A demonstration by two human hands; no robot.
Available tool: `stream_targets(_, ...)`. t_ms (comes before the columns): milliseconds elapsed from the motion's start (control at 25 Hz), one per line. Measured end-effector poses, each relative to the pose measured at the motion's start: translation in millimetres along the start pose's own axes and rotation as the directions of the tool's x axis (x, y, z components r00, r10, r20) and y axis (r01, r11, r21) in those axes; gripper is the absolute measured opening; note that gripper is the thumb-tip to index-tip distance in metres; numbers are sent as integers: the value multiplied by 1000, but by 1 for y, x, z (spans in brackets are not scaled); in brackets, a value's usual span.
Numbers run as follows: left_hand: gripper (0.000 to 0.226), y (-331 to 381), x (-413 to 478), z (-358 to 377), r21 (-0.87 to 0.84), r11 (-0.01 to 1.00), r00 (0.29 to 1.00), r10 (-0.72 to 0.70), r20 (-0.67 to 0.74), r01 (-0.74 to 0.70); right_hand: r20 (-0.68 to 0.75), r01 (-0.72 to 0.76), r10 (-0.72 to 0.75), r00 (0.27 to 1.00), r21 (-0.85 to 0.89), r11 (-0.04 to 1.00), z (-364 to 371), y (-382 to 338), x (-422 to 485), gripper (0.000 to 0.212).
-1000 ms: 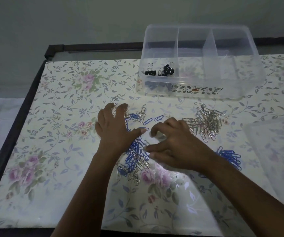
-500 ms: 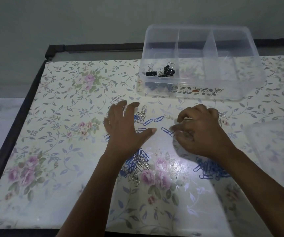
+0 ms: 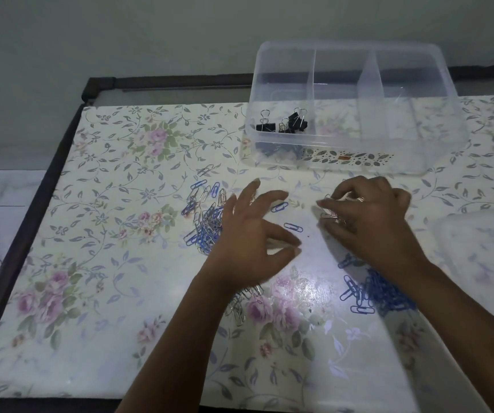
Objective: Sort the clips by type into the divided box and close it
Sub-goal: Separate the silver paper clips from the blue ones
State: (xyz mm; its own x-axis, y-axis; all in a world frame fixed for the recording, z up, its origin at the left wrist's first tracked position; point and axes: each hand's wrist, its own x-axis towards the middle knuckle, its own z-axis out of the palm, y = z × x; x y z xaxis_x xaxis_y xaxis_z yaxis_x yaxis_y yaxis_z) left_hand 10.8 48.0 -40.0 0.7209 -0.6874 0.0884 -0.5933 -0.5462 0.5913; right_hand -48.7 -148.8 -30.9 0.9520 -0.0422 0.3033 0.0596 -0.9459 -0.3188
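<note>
Right hand (image 3: 370,222) shifted up from the blue pile (image 3: 385,293) to the silver clips (image 3: 333,211), fingers now pinching a bunch, left hand (image 3: 248,242) spread over the mixed heap (image 3: 204,222); box (image 3: 356,162) at the far edge open, only binder clips (image 3: 284,123) inside, so sorting barely begun.

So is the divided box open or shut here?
Open: the divided box has no lid on, and black binder clips show in its left compartment.

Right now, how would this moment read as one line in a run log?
stage: sorting | left hand: open over mixed paper clips | right hand: gathering silver paper clips | divided box: black binder clips only, lid off
</note>
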Motion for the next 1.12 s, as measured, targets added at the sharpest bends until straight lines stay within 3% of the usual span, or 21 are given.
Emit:
stream_targets(120,35,-8,1,-12,-89,995,974,-69,-217,51,32,82,-83,996,33,996,14,-19,7,26)
stream_targets(200,33,-17,3,-23,-111,983,909,-180,-375,148,192,158,-157,969,11,987,23,-33,7,45)
stream_targets(320,32,-18,1,-27,-97,979,873,-203,-444,178,394,161,-196,898,118,980,35,-52,1,62)
stream_targets(560,28,-9,2,-28,-134,983,888,-173,-426,128,270,280,-289,918,73,957,33,-57,-1,44)
stream_targets(720,31,-9,2,-30,-192,964,862,-252,-440,184,192,311,-325,926,101,945,15,-41,-2,32)
stream_targets(880,30,-7,2,-28,-198,967,897,-227,-379,161,268,263,-307,913,189,946,0,-35,-8,22)
stream_targets(1040,33,-3,2,-24,-225,963,954,-198,-227,147,232,247,-312,921,273,930,-11,-28,-5,29)
stream_targets(1120,32,-3,2,-26,-249,956,933,-226,-279,157,196,190,-243,950,256,948,-9,-26,-2,27)
